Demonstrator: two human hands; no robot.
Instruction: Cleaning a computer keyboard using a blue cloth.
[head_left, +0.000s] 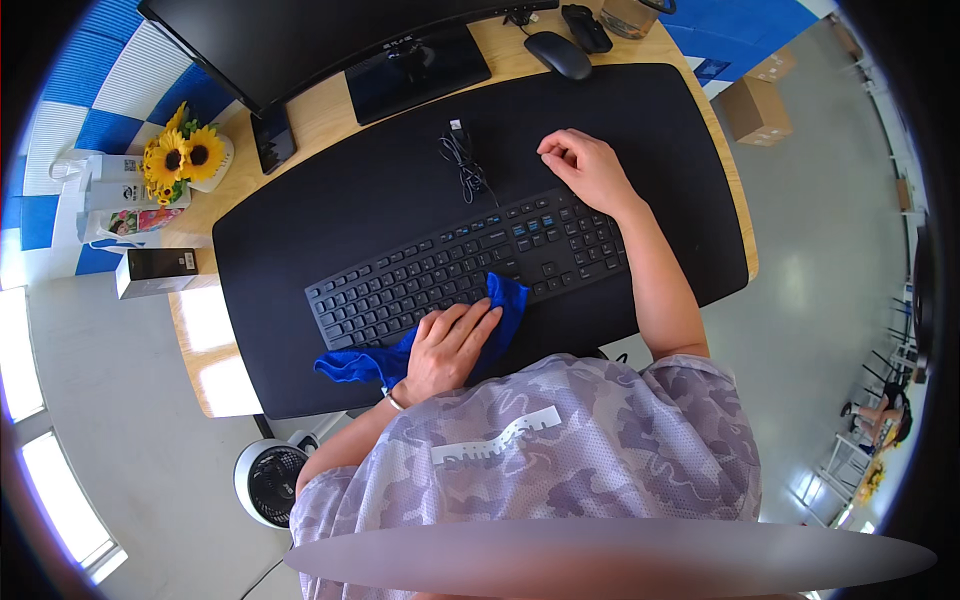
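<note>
My left hand (450, 345) presses down on a blue cloth (506, 319) bunched along the front edge of a black keyboard (480, 255). One end of the cloth trails left past my wrist, and the other pokes up under my fingertips onto the keys. Above the keyboard's right end, my right hand (589, 169) is loosely curled, with nothing visible in it. Its forearm crosses over the number pad. A bundled black cable (469, 169) with a plug lies on the black desk mat (360, 199), just behind the keyboard.
Behind the mat stand a monitor (416, 64), a mouse (559, 54), a second dark device (586, 28) and a glass container (628, 19). At left are a phone (274, 139), artificial sunflowers (184, 154), a box (156, 271) and paper bags (112, 184). A fan (270, 480) stands below.
</note>
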